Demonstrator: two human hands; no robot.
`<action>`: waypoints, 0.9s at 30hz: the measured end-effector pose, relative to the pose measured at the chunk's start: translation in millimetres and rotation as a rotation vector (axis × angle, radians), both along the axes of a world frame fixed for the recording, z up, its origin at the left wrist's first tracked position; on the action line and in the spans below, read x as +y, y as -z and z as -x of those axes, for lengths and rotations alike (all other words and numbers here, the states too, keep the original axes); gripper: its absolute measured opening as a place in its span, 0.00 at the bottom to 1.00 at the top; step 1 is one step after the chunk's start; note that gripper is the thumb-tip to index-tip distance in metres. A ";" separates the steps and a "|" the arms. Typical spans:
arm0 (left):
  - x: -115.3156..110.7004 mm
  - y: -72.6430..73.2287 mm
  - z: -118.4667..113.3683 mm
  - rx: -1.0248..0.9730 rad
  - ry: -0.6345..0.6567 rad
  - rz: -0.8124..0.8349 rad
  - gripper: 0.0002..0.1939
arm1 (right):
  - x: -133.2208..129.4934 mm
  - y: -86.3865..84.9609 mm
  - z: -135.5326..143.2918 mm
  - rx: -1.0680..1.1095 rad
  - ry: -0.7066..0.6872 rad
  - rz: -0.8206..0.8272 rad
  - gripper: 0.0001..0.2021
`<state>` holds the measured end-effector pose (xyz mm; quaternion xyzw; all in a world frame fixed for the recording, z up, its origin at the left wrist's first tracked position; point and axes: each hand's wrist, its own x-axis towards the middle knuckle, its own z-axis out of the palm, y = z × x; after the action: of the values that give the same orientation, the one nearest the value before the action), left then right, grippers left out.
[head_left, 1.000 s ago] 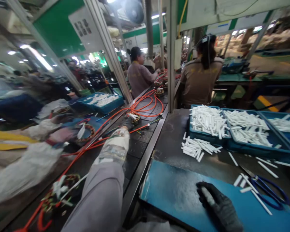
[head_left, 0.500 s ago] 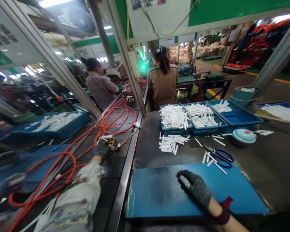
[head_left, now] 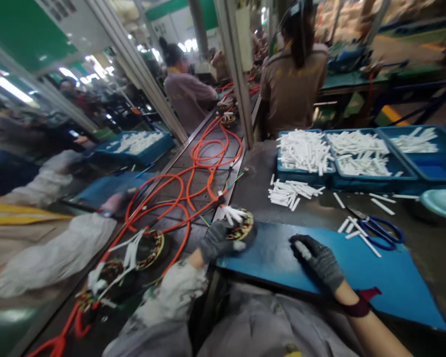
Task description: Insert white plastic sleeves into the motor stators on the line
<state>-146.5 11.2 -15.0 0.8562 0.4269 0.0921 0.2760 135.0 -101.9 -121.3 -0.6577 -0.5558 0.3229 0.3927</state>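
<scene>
My left hand [head_left: 218, 242], in a grey glove, grips a round motor stator [head_left: 243, 227] at the near left corner of the blue mat [head_left: 275, 258]. White sleeves stick out of the stator's top, and an orange cable [head_left: 208, 206] runs close by it. My right hand [head_left: 317, 260], gloved too, lies palm down on the mat with its fingers loosely extended and nothing visible in it. Blue-handled scissors [head_left: 381, 230] and several white tubes [head_left: 353, 228] are beyond it. A loose pile of white tubes [head_left: 292, 193] lies behind the mat.
Blue bins of white tubes [head_left: 305, 151] stand at the back, beside a light-blue lidded bowl [head_left: 444, 203]. More stators [head_left: 148, 250] and tangled orange cables sit on the line at left. A co-worker's sleeved arm [head_left: 59, 253] reaches in there. A metal post [head_left: 238, 74] rises ahead.
My left hand has drawn the stator off the line, rightward to the mat's corner. My right hand stays on the mat. The view has turned left and down.
</scene>
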 end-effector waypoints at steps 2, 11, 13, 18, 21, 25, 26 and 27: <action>-19.4 8.3 -10.2 0.059 0.019 -0.020 0.26 | -0.3 -3.2 -3.5 -0.002 -0.024 0.009 0.21; 8.3 -32.3 33.2 -0.060 0.072 0.008 0.18 | -3.6 -23.3 -4.7 -0.041 -0.071 -0.011 0.17; 30.9 -29.2 50.3 -0.003 -0.067 0.010 0.19 | -0.7 -25.8 -0.7 -0.094 -0.096 -0.100 0.16; 46.6 -25.2 33.2 -0.247 -0.227 -0.142 0.20 | 25.9 -28.5 6.3 -0.150 -0.231 -0.256 0.20; 35.7 -26.3 -7.1 -0.176 0.033 -0.081 0.18 | 49.1 -29.1 8.1 -0.111 -0.435 -0.270 0.24; 28.0 -29.0 -43.1 0.225 0.251 0.035 0.17 | 71.7 -36.8 13.9 -0.017 -0.670 -0.268 0.24; 28.8 -30.0 -44.7 0.283 0.252 0.053 0.18 | 75.6 -40.2 16.0 -0.003 -0.716 -0.271 0.24; 30.3 -30.7 -43.5 0.315 0.253 0.068 0.18 | 79.2 -43.9 18.4 0.004 -0.761 -0.270 0.24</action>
<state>-103.0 41.5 15.8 0.8969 0.3569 -0.0930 0.2441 116.6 -22.8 -77.4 -0.3469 -0.7962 0.3706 0.3292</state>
